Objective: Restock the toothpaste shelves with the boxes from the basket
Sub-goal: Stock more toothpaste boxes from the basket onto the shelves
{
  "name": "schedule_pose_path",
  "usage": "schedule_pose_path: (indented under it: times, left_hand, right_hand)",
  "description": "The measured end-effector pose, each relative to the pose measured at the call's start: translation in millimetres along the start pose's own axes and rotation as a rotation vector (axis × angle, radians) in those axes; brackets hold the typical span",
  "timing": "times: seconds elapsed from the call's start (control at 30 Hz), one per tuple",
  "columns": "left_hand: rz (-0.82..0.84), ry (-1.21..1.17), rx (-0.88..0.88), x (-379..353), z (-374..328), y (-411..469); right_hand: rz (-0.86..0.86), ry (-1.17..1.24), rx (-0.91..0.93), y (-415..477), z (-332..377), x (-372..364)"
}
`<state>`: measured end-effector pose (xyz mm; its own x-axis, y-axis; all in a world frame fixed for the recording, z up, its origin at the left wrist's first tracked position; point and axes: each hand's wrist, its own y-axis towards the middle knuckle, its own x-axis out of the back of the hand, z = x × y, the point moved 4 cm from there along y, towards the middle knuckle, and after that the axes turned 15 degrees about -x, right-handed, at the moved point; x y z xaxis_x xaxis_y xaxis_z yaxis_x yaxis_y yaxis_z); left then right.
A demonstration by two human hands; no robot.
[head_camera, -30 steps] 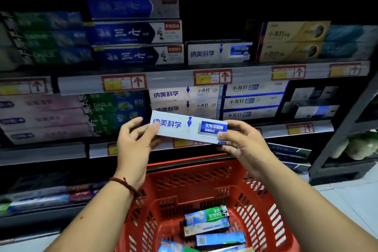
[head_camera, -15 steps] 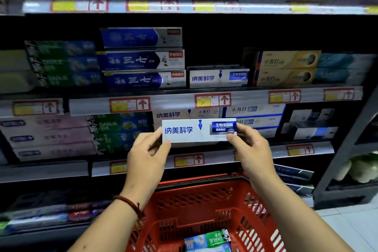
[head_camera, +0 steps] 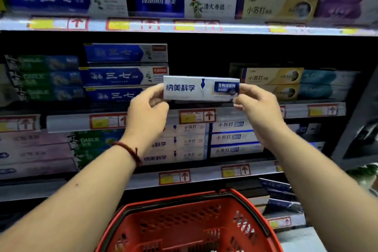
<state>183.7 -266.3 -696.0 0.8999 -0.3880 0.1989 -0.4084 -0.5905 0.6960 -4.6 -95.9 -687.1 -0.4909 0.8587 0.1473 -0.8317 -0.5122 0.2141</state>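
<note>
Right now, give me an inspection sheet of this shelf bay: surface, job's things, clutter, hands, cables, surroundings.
Surface: middle shelf, stocked, with a dark gap behind the held box.
Job's things: white toothpaste box held level at that shelf; red basket below the hands, its floor out of view.
Clutter: nothing seen.
Hands: left hand grips the box's left end; right hand pinches its right end.
Cables: nothing seen.
Surroundings: shelved boxes on every level in view; price tags along the rails.
</note>
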Motion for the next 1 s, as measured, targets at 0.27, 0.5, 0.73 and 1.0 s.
schedule_pose_path:
  times: [0.27,0.5,0.73,1.0]
  left_hand:
    - [0.016,0.118,-0.003,-26.6,0.0,40.9]
    - [0.085,0.210,0.036,-40.9,13.9,42.1]
    - [0.125,0.252,0.091,-50.7,24.3,36.8]
    - [0.132,0.207,0.152,-56.1,26.9,43.4]
  right_hand:
    - [-0.031,-0.085,-0.012,60.0,1.7,0.5]
    - [-0.059,-0.086,-0.062,73.3,-12.5,-7.2]
    - [-0.126,-0.079,-0.083,74.3,-23.1,-15.9]
    - [-0.118,-0.050,-0.116,73.7,-25.6,-23.1]
